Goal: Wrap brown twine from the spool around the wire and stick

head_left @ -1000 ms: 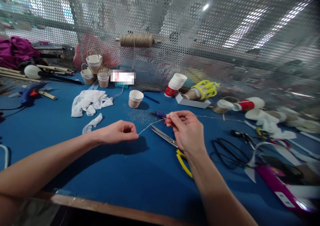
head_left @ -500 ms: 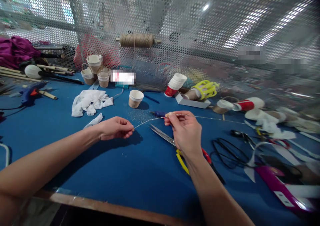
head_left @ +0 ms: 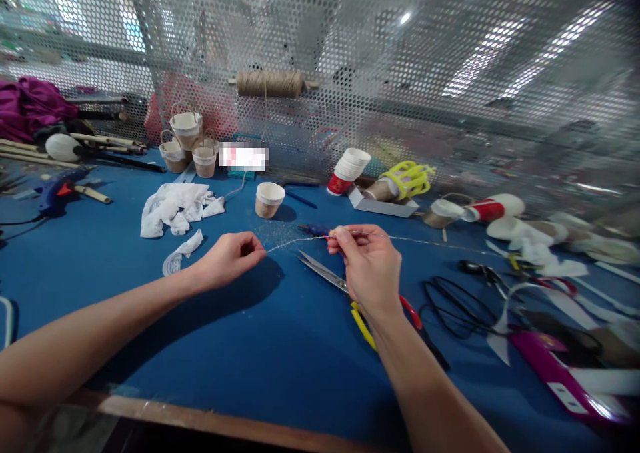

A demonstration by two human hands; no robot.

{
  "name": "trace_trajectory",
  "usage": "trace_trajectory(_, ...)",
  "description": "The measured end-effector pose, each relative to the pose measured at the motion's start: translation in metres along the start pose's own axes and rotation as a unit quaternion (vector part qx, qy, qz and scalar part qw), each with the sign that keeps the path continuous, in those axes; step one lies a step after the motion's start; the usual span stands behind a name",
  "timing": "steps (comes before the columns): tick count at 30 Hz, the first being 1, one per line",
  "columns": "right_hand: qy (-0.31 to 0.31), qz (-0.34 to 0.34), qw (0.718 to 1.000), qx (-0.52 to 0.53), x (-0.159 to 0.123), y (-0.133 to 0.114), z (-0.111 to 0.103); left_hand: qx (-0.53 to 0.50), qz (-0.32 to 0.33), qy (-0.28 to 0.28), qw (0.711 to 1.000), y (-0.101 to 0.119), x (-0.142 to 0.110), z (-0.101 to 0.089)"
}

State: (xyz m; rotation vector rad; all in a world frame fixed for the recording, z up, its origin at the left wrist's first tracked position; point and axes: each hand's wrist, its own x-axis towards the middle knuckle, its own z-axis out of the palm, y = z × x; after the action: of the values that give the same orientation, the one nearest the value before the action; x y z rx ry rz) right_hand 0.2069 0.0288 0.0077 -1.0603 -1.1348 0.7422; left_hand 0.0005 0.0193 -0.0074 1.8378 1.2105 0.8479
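A thin, pale twisted cord [head_left: 295, 241] runs between my two hands above the blue table. My left hand [head_left: 235, 258] pinches its end between thumb and fingers. Farther along, my right hand [head_left: 371, 263] pinches the same cord, which trails off to the right past a small handled cup. Under my right hand lie open scissors [head_left: 325, 271] with silver blades; a yellow handle and a red one show beside the wrist. A small blue tool [head_left: 315, 229] is partly hidden behind the right fingers. Beyond my hands stands a paper cup wrapped in brown [head_left: 269, 201].
White lace cloth [head_left: 177, 206] lies at the left, near a blue glue gun [head_left: 57, 193]. Small handled cups [head_left: 205, 161] and stacked paper cups [head_left: 347, 171] line the back. A twine spool [head_left: 270, 84] hangs on the mesh. Black cable [head_left: 460, 306] coils at the right.
My left hand has shifted slightly and its wrist has turned, still pinching the cord end. My right hand has hardly moved. The whole view has shifted a little.
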Motion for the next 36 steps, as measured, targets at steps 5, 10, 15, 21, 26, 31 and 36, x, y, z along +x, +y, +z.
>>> trace_trajectory(5, 0.009, 0.131, 0.986, 0.104, 0.001, -0.004, 0.003, 0.284, 0.296, 0.135, 0.902, -0.005, 0.000, -0.001)
trace_trajectory(10, 0.014, 0.151, 0.980, 0.127, 0.002, -0.004, 0.004, 0.206, 0.247, 0.119, 0.939, -0.006, 0.000, -0.002)
trace_trajectory(15, 0.015, 0.093, 0.988, 0.124, 0.004, -0.006, 0.002, -0.268, -0.060, -0.113, 0.955, 0.000, 0.001, -0.006)
trace_trajectory(21, -0.011, 0.077, 0.989, 0.127, 0.003, -0.009, 0.001, -0.539, -0.177, -0.229, 0.791, -0.004, 0.001, -0.007)
trace_trajectory(26, -0.022, 0.070, 0.990, 0.117, 0.000, -0.012, 0.002, -0.567, -0.159, -0.273, 0.760, -0.001, -0.004, 0.001)
trace_trajectory(31, -0.028, 0.071, 0.992, 0.096, 0.000, -0.015, 0.001, -0.427, -0.090, -0.250, 0.864, 0.007, -0.008, 0.002)
trace_trajectory(36, -0.037, 0.117, 0.990, 0.064, 0.000, -0.014, 0.000, 0.030, 0.094, -0.169, 0.981, 0.010, -0.008, -0.002)
